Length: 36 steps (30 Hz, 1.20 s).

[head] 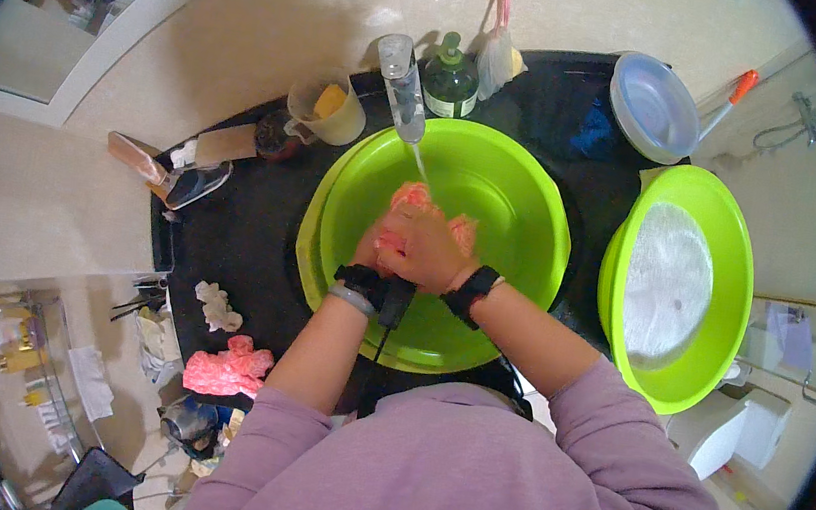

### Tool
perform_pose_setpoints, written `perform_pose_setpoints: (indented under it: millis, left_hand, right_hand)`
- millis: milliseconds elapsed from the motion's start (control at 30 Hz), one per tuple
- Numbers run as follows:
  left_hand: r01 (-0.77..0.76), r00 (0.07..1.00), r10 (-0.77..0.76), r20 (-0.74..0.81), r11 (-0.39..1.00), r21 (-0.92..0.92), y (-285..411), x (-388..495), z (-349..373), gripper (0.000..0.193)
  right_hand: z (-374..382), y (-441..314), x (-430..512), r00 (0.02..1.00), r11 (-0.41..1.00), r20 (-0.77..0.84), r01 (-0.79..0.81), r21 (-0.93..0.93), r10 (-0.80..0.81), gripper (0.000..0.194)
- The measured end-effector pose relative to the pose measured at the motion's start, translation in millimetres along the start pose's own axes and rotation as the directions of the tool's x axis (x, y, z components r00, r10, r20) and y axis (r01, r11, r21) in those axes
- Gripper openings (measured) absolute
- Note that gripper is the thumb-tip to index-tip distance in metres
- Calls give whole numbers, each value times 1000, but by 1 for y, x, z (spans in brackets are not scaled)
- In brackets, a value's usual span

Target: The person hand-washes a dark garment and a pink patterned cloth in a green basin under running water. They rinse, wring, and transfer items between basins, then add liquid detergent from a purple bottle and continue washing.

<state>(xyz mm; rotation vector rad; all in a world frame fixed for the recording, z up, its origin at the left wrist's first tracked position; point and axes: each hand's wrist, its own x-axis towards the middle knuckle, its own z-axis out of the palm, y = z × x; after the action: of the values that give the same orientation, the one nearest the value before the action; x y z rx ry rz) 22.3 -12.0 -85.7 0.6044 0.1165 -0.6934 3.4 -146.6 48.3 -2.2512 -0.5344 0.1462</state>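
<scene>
A crumpled pink cloth (412, 196) is squeezed between both hands, under a thin stream of water from the faucet (404, 92). My left hand (371, 243) is mostly behind the right one and grips the cloth from the left. My right hand (427, 248) closes over it, with pink folds showing on both sides. Both hands are above a large green plastic basin (529, 186), which stands on the black counter. Each wrist wears a black band. A second pink crumpled cloth (228, 367) lies on the counter at the lower left, near a crumpled white piece (218, 307).
Behind the basin stand a green pump bottle (450, 82) and a plastic measuring cup (341, 115) with a yellow thing inside. At right, another green basin (732, 292) leans tilted, holding something whitish. A clear round container (655, 109) stands behind it. A mesh bag (495, 65) hangs on the wall.
</scene>
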Motion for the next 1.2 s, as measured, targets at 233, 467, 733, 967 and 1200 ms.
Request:
perform_pose_setpoints:
  millis: [233, 467, 733, 967, 1200]
  left_hand:
    - [62, 998, -63, -8, 995, -74, 20, -36, 84, 41]
    - [-70, 998, 69, 8, 994, 78, 27, -50, 114, 42]
    - [147, 940, 99, -327, 746, 649, 18, -40, 65, 37]
    - [355, 899, 430, -80, -612, 707, -6, -42, 82, 46]
    - [406, 910, 160, -384, -141, 903, -19, 2, 66, 62]
  right_hand:
    - [1, 80, -11, 949, 993, -311, 13, -121, -50, 59]
    - [38, 115, -40, 884, 407, -68, -143, 902, 463, 49]
    - [-8, 92, -26, 809, 683, -158, -353, 639, 566, 39]
    - [39, 105, -22, 966, 605, -257, -218, -766, 23, 51]
    - [60, 143, -8, 997, 592, -78, -65, -803, 5, 53]
